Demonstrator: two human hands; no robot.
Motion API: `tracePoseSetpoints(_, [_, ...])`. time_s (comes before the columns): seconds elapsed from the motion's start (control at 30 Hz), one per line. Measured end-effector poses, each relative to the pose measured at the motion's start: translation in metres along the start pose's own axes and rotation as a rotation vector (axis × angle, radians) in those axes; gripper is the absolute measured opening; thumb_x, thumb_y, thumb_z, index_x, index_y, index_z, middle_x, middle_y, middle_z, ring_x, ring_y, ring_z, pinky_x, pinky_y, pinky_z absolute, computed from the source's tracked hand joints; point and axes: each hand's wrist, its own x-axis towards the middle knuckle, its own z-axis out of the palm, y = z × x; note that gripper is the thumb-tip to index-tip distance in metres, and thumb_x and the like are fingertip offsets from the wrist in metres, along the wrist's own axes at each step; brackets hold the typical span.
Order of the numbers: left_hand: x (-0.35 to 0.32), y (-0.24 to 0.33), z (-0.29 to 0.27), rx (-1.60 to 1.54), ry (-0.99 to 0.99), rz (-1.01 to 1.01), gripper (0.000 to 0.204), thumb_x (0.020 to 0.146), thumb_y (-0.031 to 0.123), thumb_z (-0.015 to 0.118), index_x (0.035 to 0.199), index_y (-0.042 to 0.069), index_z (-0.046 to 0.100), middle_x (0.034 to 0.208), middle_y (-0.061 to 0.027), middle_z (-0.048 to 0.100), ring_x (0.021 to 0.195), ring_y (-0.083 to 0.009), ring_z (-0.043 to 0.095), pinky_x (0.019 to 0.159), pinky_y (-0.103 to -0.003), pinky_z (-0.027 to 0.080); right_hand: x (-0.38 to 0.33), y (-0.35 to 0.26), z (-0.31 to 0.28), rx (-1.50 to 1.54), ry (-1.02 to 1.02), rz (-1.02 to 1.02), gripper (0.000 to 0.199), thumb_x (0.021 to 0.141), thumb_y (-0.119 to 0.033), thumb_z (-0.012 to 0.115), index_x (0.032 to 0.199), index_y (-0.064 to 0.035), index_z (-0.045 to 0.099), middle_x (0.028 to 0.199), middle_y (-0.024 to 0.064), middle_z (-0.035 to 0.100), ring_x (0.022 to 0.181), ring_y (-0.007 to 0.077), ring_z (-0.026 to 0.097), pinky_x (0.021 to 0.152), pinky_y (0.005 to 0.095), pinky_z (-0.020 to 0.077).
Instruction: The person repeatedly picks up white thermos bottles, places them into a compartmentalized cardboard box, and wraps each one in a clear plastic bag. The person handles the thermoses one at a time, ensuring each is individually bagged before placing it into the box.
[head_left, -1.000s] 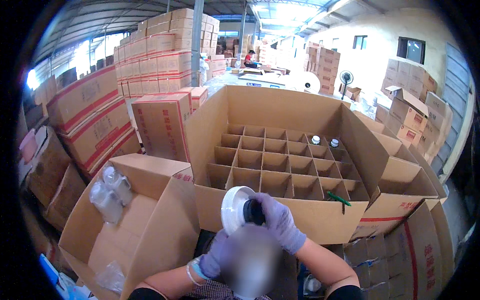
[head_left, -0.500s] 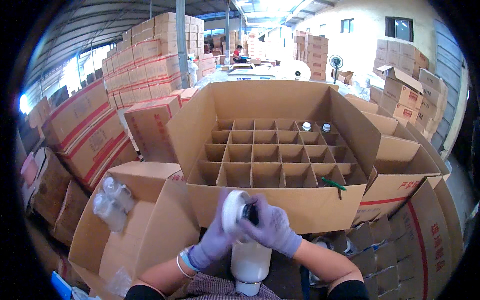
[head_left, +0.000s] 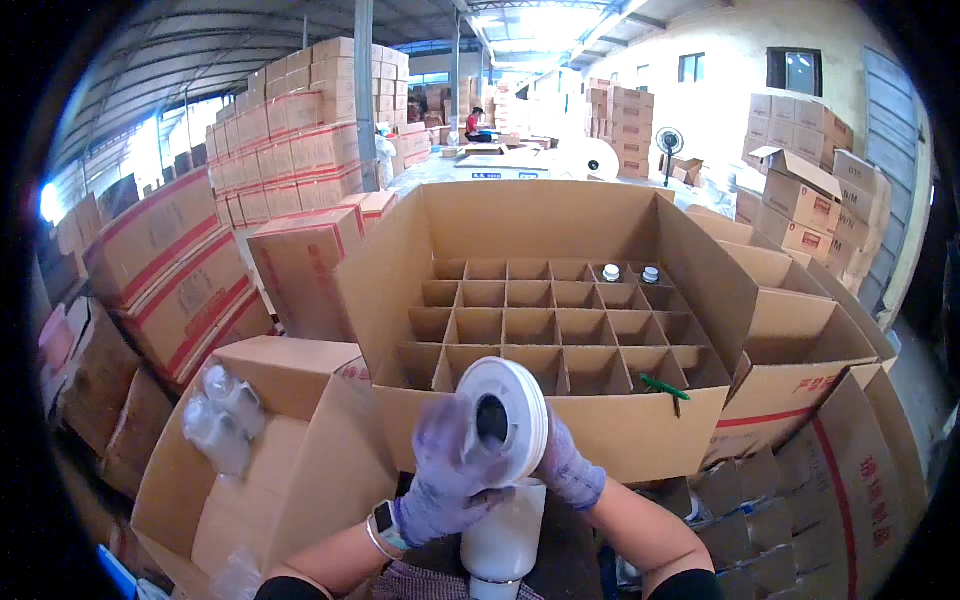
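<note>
Raised since the earlier frames, the white roll of tape point(head_left: 508, 418) now sits higher at lower centre of the frame, its dark core turned toward the camera, and the view has tipped up to show more of the warehouse roof. Left hand point(head_left: 447, 470), in a purple glove, is closed around the roll's lower left rim; right hand point(head_left: 568, 468), likewise gloved, cups the right edge from behind, its fingers curled. Below both hands stands a white plastic bottle point(head_left: 502, 540), just under the roll. Judged by its look, the roll is light and stiff, with a smooth rim that could slip; a hold across the rim or through the core seems surest. Behind, at centre frame, an open cardboard box point(head_left: 560, 225) holds a divider grid point(head_left: 530, 330), nearly all cells vacant, with two capped bottles point(head_left: 630, 273) in the far row. A green pen point(head_left: 664, 386) lies on the grid's near right edge. Wrapped bottles point(head_left: 222, 415) rest in the carton at lower left.
</note>
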Motion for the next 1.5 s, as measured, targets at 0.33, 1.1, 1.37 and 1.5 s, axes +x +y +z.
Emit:
tracePoseSetpoints(0.33, [0.004,-0.018,0.023,0.532,-0.125,0.285,0.112,0.068,0.032,0.086,0.157,0.005,0.023,0.158,-0.0240,0.025,0.147,-0.0477,0.021,0.120,-0.049,0.025,-0.012,0.022,-0.010,0.002,-0.433,0.164,0.062,0.089,-0.030,0.067,0.143,-0.0081,0.046,0.137,0.0172,0.054,0.124,0.0348,0.055,0.106,0.0405,0.0454])
tracePoseSetpoints(1.1, [-0.044,-0.118,0.032,-0.623,-0.726,-0.387,0.041,0.092,0.031,0.067,0.122,0.004,0.069,0.125,-0.0139,0.067,0.121,-0.0278,0.060,0.107,-0.040,0.044,-0.116,0.042,-0.004,0.767,-0.262,0.573,0.045,0.090,-0.028,0.065,0.127,-0.0024,0.065,0.131,0.0130,0.064,0.128,0.0277,0.055,0.112,0.0422,0.0381])
tracePoseSetpoints(1.37, [-0.078,-0.133,0.033,-0.622,-0.562,-0.269,0.036,0.098,0.035,0.060,0.116,0.006,0.072,0.117,-0.0138,0.068,0.113,-0.0282,0.062,0.101,-0.039,0.046,-0.120,0.024,0.010,0.689,-0.211,0.602,0.028,0.092,-0.015,0.059,0.114,-0.0020,0.071,0.122,0.0131,0.069,0.122,0.0276,0.059,0.109,0.0408,0.0419])
tracePoseSetpoints(1.5, [-0.080,-0.095,0.028,-0.463,-0.505,-0.277,0.043,0.092,0.043,0.062,0.111,0.007,0.072,0.109,-0.0157,0.071,0.107,-0.0349,0.065,0.100,-0.046,0.045,-0.141,0.020,0.017,0.674,-0.176,0.660,0.028,0.095,-0.019,0.057,0.110,-0.0007,0.071,0.127,0.0142,0.066,0.122,0.0279,0.059,0.110,0.0413,0.0416])
